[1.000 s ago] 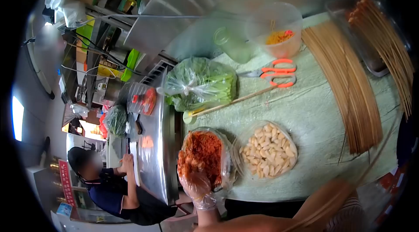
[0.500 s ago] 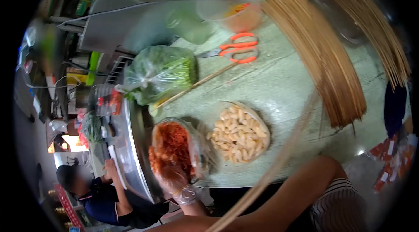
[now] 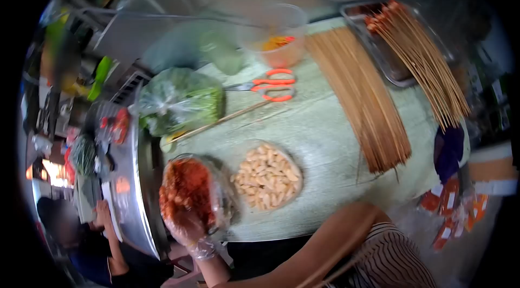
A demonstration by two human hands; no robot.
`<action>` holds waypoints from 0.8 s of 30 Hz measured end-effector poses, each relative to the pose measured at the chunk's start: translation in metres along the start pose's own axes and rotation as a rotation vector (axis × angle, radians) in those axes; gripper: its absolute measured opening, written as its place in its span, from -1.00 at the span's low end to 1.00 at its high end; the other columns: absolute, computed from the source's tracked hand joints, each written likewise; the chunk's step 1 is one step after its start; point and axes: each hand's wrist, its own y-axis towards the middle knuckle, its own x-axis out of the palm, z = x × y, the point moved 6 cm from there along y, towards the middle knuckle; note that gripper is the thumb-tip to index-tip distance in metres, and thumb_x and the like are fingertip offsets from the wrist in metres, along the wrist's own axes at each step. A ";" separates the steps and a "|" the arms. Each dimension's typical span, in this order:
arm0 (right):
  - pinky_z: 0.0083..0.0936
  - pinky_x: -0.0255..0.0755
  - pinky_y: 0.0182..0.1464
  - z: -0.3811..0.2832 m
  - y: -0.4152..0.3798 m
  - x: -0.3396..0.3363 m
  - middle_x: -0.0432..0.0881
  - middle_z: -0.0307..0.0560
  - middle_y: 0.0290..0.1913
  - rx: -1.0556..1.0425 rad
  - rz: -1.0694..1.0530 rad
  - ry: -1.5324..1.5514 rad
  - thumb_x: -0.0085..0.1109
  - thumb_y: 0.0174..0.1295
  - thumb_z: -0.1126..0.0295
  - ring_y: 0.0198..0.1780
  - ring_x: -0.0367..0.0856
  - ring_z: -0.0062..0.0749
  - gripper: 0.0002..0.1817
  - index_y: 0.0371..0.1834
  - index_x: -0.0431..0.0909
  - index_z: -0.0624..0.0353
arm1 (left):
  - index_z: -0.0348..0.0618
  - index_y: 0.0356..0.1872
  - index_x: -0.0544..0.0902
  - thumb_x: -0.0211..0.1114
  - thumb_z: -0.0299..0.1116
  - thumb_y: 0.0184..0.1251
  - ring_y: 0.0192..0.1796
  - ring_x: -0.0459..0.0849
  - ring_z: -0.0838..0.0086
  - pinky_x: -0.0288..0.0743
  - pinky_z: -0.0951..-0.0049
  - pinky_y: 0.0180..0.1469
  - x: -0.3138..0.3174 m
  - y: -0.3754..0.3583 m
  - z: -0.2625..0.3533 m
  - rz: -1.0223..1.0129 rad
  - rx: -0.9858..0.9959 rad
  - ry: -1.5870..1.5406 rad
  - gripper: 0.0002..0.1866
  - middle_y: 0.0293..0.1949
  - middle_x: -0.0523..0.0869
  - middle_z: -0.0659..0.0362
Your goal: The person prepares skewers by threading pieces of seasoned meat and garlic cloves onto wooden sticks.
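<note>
My left hand point(image 3: 188, 228), in a clear plastic glove, reaches into red seasoned food point(image 3: 187, 185) in a plastic-lined container; its fingers are hidden. Right of it a clear-lined bowl holds pale, clove-like pieces point(image 3: 266, 175). My right forearm point(image 3: 330, 234) crosses the bottom, but the hand is out of frame. Blurred thin sticks point(image 3: 338, 273) pass near that forearm. Above the bowls are a bag of green leaves point(image 3: 181, 98), orange-handled scissors point(image 3: 278, 85) and a single stick point(image 3: 222, 120). A large bundle of wooden skewers point(image 3: 360, 101) lies to the right.
A metal tray point(image 3: 398, 76) with loaded skewers point(image 3: 422, 63) stands at the upper right. A clear tub point(image 3: 281, 55) is behind the scissors. Purple cloth point(image 3: 449, 152) and red packets point(image 3: 448, 201) are at the right. Another person point(image 3: 92, 250) is at the lower left beside a metal counter point(image 3: 132, 196).
The view has shifted, so the table's things appear further left and lower. The thin sticks that crossed in front of my right arm now show only at the bottom. My left hand stays at the red food.
</note>
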 end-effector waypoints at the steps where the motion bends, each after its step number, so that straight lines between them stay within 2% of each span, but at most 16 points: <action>1: -0.51 0.39 -0.19 -0.003 0.001 -0.001 0.56 -0.14 -0.36 -0.108 0.015 -0.192 0.11 0.22 0.30 -0.25 0.53 -0.44 -0.80 -0.28 0.51 0.23 | -0.30 0.32 0.15 0.06 -0.43 0.33 -0.04 0.60 0.41 0.62 0.47 -0.09 -0.002 -0.001 0.001 0.001 0.011 -0.006 -0.45 0.08 0.51 0.01; 2: -0.49 0.40 -0.19 -0.006 0.001 -0.002 0.55 -0.12 -0.37 -0.136 -0.022 -0.178 0.10 0.19 0.37 -0.25 0.54 -0.34 -0.86 -0.32 0.50 0.22 | -0.31 0.30 0.17 0.06 -0.43 0.33 -0.04 0.60 0.41 0.62 0.46 -0.09 0.004 -0.001 0.002 0.007 0.015 0.012 -0.46 0.09 0.50 0.00; 4: -0.48 0.41 -0.19 0.000 -0.001 -0.004 0.56 -0.13 -0.35 -0.143 -0.042 -0.227 0.08 0.19 0.39 -0.25 0.55 -0.33 -0.87 -0.33 0.50 0.22 | -0.34 0.26 0.25 0.06 -0.42 0.33 -0.02 0.59 0.41 0.60 0.47 -0.09 0.012 0.000 0.005 0.022 0.033 0.083 -0.50 0.11 0.49 -0.03; 6: -0.42 0.42 -0.16 -0.002 -0.003 -0.012 0.58 -0.12 -0.29 -0.171 -0.010 -0.448 0.11 0.18 0.35 -0.21 0.56 -0.32 -0.84 -0.29 0.51 0.22 | -0.33 0.22 0.30 0.09 -0.44 0.31 -0.12 0.60 0.47 0.59 0.53 -0.20 -0.003 0.003 0.000 0.048 0.001 0.054 -0.54 -0.03 0.57 0.05; 8: -0.27 0.37 -0.01 -0.007 -0.002 -0.022 0.59 0.11 -0.24 0.017 -0.038 -0.602 0.05 0.27 0.33 -0.12 0.58 -0.22 -0.80 -0.21 0.49 0.26 | -0.34 0.16 0.35 0.16 -0.45 0.27 -0.19 0.61 0.46 0.58 0.51 -0.22 -0.006 0.000 0.007 0.131 0.029 0.004 -0.56 -0.11 0.60 0.04; 9: -0.17 0.33 0.12 -0.015 -0.002 -0.026 0.59 0.32 -0.22 0.227 -0.058 -0.597 -0.06 0.35 0.37 -0.05 0.60 -0.12 -0.80 -0.17 0.44 0.32 | -0.36 0.11 0.39 0.21 -0.46 0.24 -0.20 0.61 0.43 0.58 0.48 -0.22 -0.001 -0.004 0.013 0.186 0.041 -0.046 -0.58 -0.14 0.61 0.00; 10: -0.23 0.36 0.07 -0.028 -0.003 -0.028 0.62 0.24 -0.29 0.195 0.119 -0.663 -0.10 0.38 0.30 -0.15 0.64 -0.15 -0.76 -0.22 0.45 0.27 | -0.34 0.11 0.39 0.22 -0.44 0.23 -0.20 0.62 0.37 0.60 0.40 -0.17 -0.001 -0.002 0.019 0.128 0.040 -0.085 -0.57 -0.13 0.61 0.00; 12: -0.32 0.41 -0.03 -0.048 -0.014 -0.041 0.65 0.09 -0.44 -0.022 0.433 -0.694 -0.25 0.42 0.17 -0.36 0.67 -0.17 -0.66 -0.30 0.44 0.17 | -0.36 0.11 0.38 0.23 -0.41 0.22 -0.19 0.62 0.36 0.59 0.37 -0.14 -0.006 0.001 0.031 0.116 0.048 0.003 -0.55 -0.11 0.60 -0.02; 15: -0.44 0.40 -0.25 -0.072 -0.021 -0.051 0.55 -0.06 -0.69 -0.337 0.726 -0.725 -0.46 0.44 0.05 -0.71 0.51 -0.22 -0.55 -0.37 0.36 0.08 | -0.37 0.10 0.38 0.23 -0.39 0.22 -0.17 0.63 0.34 0.60 0.37 -0.12 -0.012 0.002 0.046 0.173 0.034 0.133 -0.55 -0.11 0.59 -0.02; 16: -0.44 0.40 -0.25 -0.076 -0.020 -0.052 0.55 -0.06 -0.69 -0.306 0.743 -0.724 -0.46 0.44 0.05 -0.71 0.51 -0.22 -0.55 -0.37 0.36 0.08 | -0.38 0.09 0.38 0.23 -0.39 0.22 -0.18 0.64 0.34 0.62 0.38 -0.15 -0.018 0.006 0.047 0.147 0.081 0.105 -0.55 -0.11 0.59 -0.02; 18: -0.57 0.29 -0.34 -0.089 -0.018 -0.043 0.47 -0.06 -0.62 -0.339 0.570 -0.877 -0.43 0.44 0.06 -0.70 0.36 -0.40 -0.59 -0.35 0.32 0.09 | -0.40 0.10 0.38 0.23 -0.39 0.23 -0.21 0.64 0.36 0.61 0.41 -0.15 -0.008 0.003 0.053 0.151 0.055 0.134 -0.55 -0.14 0.61 0.00; 19: -0.57 0.29 -0.34 -0.089 -0.023 -0.046 0.47 -0.06 -0.62 -0.318 0.566 -0.873 -0.43 0.44 0.06 -0.70 0.36 -0.40 -0.59 -0.35 0.32 0.09 | -0.41 0.11 0.38 0.23 -0.39 0.24 -0.22 0.65 0.37 0.61 0.41 -0.14 -0.012 0.006 0.055 0.148 0.056 0.166 -0.54 -0.15 0.61 0.01; 21: -0.67 0.38 -0.38 -0.102 -0.040 -0.043 0.48 0.03 -0.46 -0.515 0.782 -1.290 -0.52 0.42 -0.02 -0.58 0.40 -0.46 -0.50 -0.37 0.33 0.11 | -0.45 0.12 0.37 0.23 -0.40 0.23 -0.23 0.64 0.39 0.59 0.44 -0.15 -0.010 0.008 0.057 0.161 0.051 0.177 -0.52 -0.18 0.62 0.02; 22: -0.69 0.36 -0.42 -0.104 -0.045 -0.044 0.35 -0.03 -0.42 -0.588 0.825 -1.293 -0.51 0.43 0.00 -0.60 0.24 -0.56 -0.52 -0.40 0.28 0.13 | -0.47 0.13 0.37 0.22 -0.41 0.23 -0.23 0.64 0.39 0.58 0.44 -0.15 -0.010 0.010 0.057 0.151 0.032 0.214 -0.52 -0.18 0.62 0.02; 24: -0.70 0.36 -0.42 -0.105 -0.046 -0.044 0.34 -0.03 -0.41 -0.560 0.858 -1.324 -0.51 0.43 0.01 -0.60 0.27 -0.57 -0.51 -0.41 0.28 0.15 | -0.51 0.09 0.41 0.20 -0.47 0.22 -0.24 0.63 0.44 0.55 0.48 -0.15 -0.008 0.009 0.058 0.165 -0.008 0.295 -0.56 -0.18 0.63 0.02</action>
